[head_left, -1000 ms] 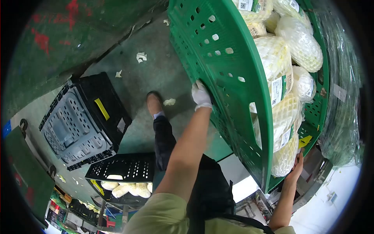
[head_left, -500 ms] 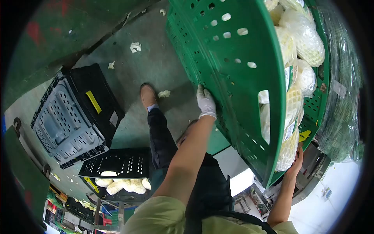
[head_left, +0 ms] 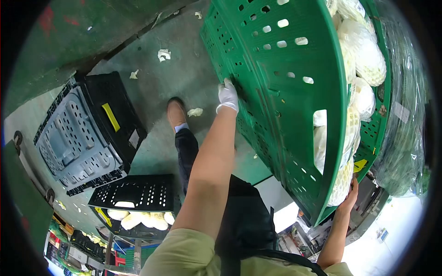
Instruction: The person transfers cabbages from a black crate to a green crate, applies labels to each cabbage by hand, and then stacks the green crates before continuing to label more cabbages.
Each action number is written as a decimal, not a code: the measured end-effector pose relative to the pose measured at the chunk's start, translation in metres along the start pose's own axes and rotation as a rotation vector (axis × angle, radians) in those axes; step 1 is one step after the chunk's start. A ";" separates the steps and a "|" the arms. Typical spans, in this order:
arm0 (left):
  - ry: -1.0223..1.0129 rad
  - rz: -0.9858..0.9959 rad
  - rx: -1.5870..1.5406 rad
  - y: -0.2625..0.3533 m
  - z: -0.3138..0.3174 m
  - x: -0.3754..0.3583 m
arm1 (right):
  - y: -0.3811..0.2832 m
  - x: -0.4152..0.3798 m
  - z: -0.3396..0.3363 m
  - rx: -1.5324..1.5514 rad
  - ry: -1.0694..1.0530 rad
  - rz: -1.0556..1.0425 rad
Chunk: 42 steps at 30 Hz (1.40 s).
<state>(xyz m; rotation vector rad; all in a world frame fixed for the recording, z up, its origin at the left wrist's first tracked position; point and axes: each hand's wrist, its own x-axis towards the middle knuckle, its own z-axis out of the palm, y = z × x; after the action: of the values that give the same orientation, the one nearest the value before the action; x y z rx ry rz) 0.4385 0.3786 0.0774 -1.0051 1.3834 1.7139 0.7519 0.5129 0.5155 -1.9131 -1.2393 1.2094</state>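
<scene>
A large green crate, tilted on its side, fills the right half of the view and holds several pale vegetables in clear wrap and netting. My left hand, in a white glove, has its fingers curled at the crate's bottom edge. My right hand, bare, grips the crate's near end beside a yellow tab; some of its fingers are hidden behind the rim.
At left stands a black crate against a grey perforated one. Below, another black crate holds pale vegetables. Leaf scraps lie on the floor. Wrapped green goods stand at far right.
My left hand has moved up and slightly left along the crate's underside. The green crate has shifted slightly right and down in view; my right hand stays on its end.
</scene>
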 end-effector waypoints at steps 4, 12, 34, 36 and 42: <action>-0.030 0.226 0.054 -0.058 -0.006 0.002 | 0.005 0.007 -0.016 0.033 -0.047 -0.002; -0.301 -0.181 -0.569 -0.088 -0.038 -0.107 | 0.000 0.001 -0.010 0.094 -0.196 0.099; -0.335 -0.133 -0.207 -0.026 -0.019 0.017 | 0.002 -0.001 0.005 0.002 -0.021 -0.014; -0.350 -0.116 -0.194 -0.014 -0.025 0.000 | 0.008 0.012 -0.009 0.014 0.000 -0.019; -0.313 -0.182 -0.223 -0.044 -0.057 -0.024 | 0.009 0.011 -0.014 -0.089 0.103 -0.044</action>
<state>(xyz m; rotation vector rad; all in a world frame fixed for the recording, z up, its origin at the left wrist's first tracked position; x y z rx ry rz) 0.4964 0.3297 0.0727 -0.9022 0.8914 1.8223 0.7699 0.5191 0.5101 -1.9754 -1.2930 1.0364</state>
